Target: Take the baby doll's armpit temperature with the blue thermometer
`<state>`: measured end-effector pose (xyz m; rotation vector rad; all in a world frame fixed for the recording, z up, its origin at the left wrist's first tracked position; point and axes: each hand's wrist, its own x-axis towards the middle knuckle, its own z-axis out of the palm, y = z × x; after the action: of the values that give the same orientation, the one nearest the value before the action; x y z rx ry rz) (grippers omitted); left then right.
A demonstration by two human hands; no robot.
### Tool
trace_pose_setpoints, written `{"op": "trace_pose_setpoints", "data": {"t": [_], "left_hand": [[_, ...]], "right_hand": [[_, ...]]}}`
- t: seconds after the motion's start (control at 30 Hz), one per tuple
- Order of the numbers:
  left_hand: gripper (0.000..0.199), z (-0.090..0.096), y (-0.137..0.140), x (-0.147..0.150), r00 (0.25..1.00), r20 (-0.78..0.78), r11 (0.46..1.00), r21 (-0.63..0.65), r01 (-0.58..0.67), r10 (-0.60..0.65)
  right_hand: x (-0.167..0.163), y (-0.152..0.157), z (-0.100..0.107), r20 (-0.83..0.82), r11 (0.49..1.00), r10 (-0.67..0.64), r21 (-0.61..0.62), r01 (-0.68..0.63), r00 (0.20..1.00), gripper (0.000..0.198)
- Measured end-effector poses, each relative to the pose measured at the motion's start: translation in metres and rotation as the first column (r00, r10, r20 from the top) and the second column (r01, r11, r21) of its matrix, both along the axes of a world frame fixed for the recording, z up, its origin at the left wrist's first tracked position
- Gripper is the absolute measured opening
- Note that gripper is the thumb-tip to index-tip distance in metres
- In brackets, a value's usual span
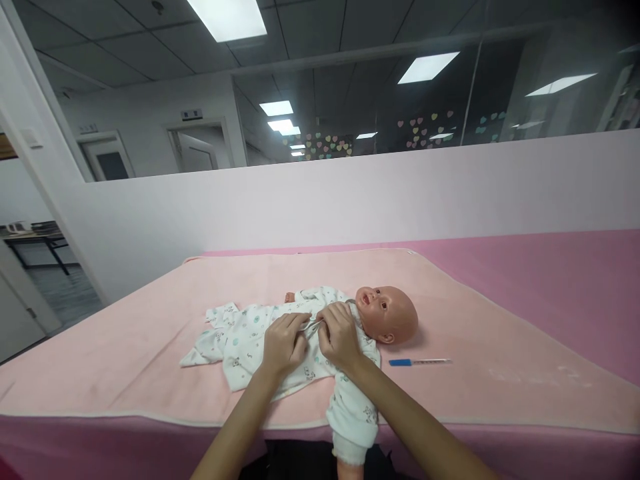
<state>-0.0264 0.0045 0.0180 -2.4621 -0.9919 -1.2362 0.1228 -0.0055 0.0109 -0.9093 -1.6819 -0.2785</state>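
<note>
A baby doll lies on its back on a peach blanket, its head to the right. It wears a white printed romper with small green and grey figures. My left hand is closed at the doll's middle, pinching a thin white tie on the front of the romper. Close beside it, my right hand pinches the tie near the chest. One sleeved arm of the doll hangs over the near edge between my forearms. The romper's legs look flat and spread to the left.
A thermometer with a blue end lies on the blanket, near the doll's head. Pink padding shows beyond the blanket. A white wall with a window above it stands at the back. A doorway opens at the far left.
</note>
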Motion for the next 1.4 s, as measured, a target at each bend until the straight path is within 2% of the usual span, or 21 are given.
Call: {"op": "trace_pose_setpoints", "data": {"t": [0.17, 0.27, 0.4, 0.6, 0.77, 0.93, 1.4], "left_hand": [[0.029, -0.001, -0.007, 0.007, 0.996, -0.024, 0.995, 0.049, -0.089, 0.090], [0.022, 0.000, -0.009, 0.011, 0.995, -0.042, 0.991, 0.102, -0.091, 0.096], [0.020, 0.000, -0.012, 0.013, 0.994, -0.041, 0.987, 0.130, -0.098, 0.105], [0.019, -0.001, -0.012, 0.015, 0.993, -0.045, 0.987, 0.116, -0.107, 0.112], [0.018, -0.001, -0.013, 0.015, 0.994, -0.034, 0.989, 0.104, -0.104, 0.108], [0.016, -0.001, -0.013, 0.016, 0.994, 0.001, 0.989, 0.098, -0.113, 0.114], [0.014, -0.004, -0.011, 0.016, 0.996, 0.006, 0.993, 0.080, -0.087, 0.087]], "right_hand": [[0.000, 0.000, -0.001, -0.040, 0.997, 0.074, 0.038, -0.073, 0.996, 0.017], [0.000, 0.000, -0.002, -0.087, 0.989, 0.119, 0.100, -0.110, 0.989, 0.018], [0.000, 0.000, -0.002, -0.060, 0.990, 0.115, 0.082, -0.110, 0.991, 0.020], [-0.001, -0.002, 0.002, 0.030, 0.998, 0.063, -0.005, -0.063, 0.998, 0.017], [0.000, -0.002, 0.000, 0.046, 0.995, 0.088, 0.038, -0.090, 0.995, 0.021], [0.000, -0.001, -0.003, 0.034, 0.990, 0.096, 0.097, -0.099, 0.995, 0.022], [-0.001, 0.000, -0.002, -0.090, 0.991, 0.120, 0.067, -0.114, 0.989, 0.019]]}}
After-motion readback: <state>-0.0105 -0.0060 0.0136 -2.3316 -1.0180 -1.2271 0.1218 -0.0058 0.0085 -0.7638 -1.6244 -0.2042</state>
